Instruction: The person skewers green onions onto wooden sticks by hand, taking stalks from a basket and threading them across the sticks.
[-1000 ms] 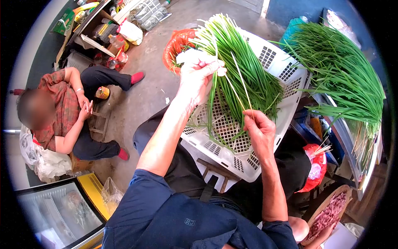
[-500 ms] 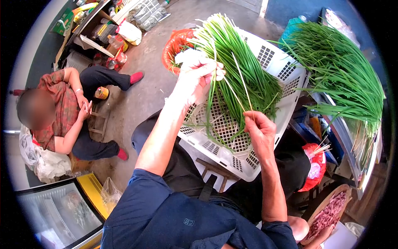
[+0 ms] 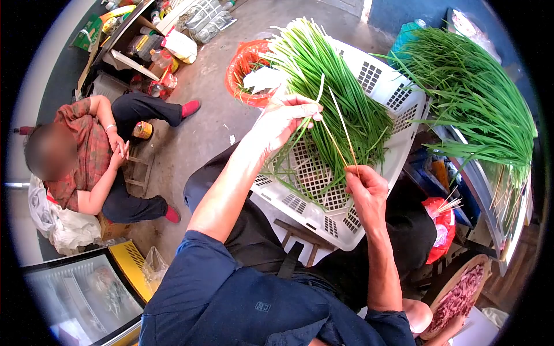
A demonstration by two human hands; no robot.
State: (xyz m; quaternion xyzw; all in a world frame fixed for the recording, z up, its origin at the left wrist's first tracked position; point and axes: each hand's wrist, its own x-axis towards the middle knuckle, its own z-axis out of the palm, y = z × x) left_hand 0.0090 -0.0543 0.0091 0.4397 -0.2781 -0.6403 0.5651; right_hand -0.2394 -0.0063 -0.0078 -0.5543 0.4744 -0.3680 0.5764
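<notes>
Above the white plastic crate (image 3: 401,153), pinching a pale-ended garlic chive stalk (image 3: 321,86) between thumb and fingers of the left hand (image 3: 283,121). Over the crate's near side, gripping two thin wooden skewers (image 3: 343,128) by their lower ends in the right hand (image 3: 368,187). Probably threading stalk onto skewers; seemingly needing steady points and careful lining-up. Unable to make out any piercing behind the fingers. Having a thick chive bunch (image 3: 366,115) within reach inside the crate, plus a loose chive pile (image 3: 479,104) to the crate's right.
</notes>
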